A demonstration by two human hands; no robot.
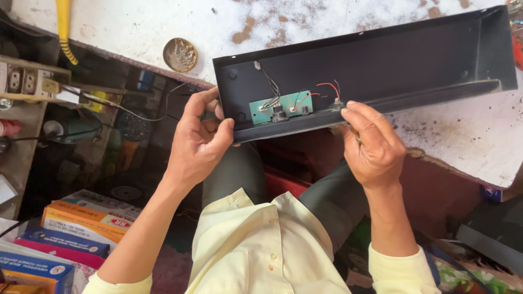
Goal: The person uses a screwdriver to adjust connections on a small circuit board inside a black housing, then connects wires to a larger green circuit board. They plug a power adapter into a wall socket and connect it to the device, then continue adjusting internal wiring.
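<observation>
A long black metal casing (381,60) lies open side up across the worn white bench (463,136), its near end hanging over the edge. Inside that end sits a small green circuit board (280,104) with black, white and red wires. My left hand (199,139) grips the casing's left corner, thumb on the front wall. On the front wall, right of the board, rests my right hand (373,144), fingers curled over the rim; whether it pinches something small there is hidden.
A round brass-coloured lid (180,54) lies on the bench at the back left. A yellow cable (65,27) hangs at the far left above sockets (22,81). Stacked coloured boxes (71,234) sit on the floor at lower left. My lap is under the casing.
</observation>
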